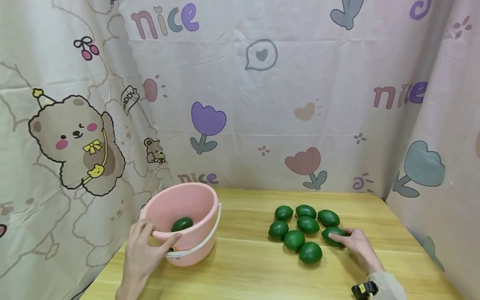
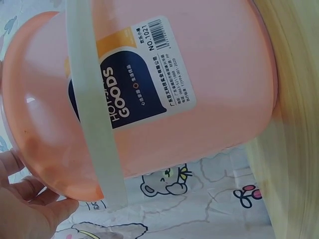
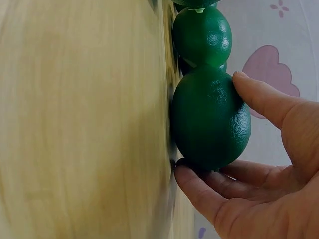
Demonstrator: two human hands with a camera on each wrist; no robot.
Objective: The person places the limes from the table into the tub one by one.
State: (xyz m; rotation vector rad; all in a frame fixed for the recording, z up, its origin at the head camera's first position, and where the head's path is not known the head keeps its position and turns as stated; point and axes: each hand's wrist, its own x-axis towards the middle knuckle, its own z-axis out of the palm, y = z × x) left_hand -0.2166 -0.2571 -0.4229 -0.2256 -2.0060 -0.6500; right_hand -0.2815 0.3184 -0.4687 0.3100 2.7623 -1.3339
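Observation:
My left hand (image 1: 141,250) grips the near-left rim of a pink bucket (image 1: 196,254), thumb on the outer wall and fingers over the edge. One green lime (image 1: 182,224) lies inside the bucket. The left wrist view shows the bucket's label (image 2: 142,74) and its white handle (image 2: 94,99), which hangs down across the wall. At the right, my right hand (image 1: 360,248) holds a lime (image 3: 209,119) between thumb and fingers, at the right end of a group of limes (image 1: 308,225). That lime sits close over the tabletop, beside its neighbours.
Several limes lie close together, with one lime (image 1: 310,253) nearest the front. The wooden table (image 1: 243,271) runs back to a printed curtain (image 1: 255,104), and more curtain hangs along the left and right sides. A small black device (image 1: 364,290) sits at my right wrist.

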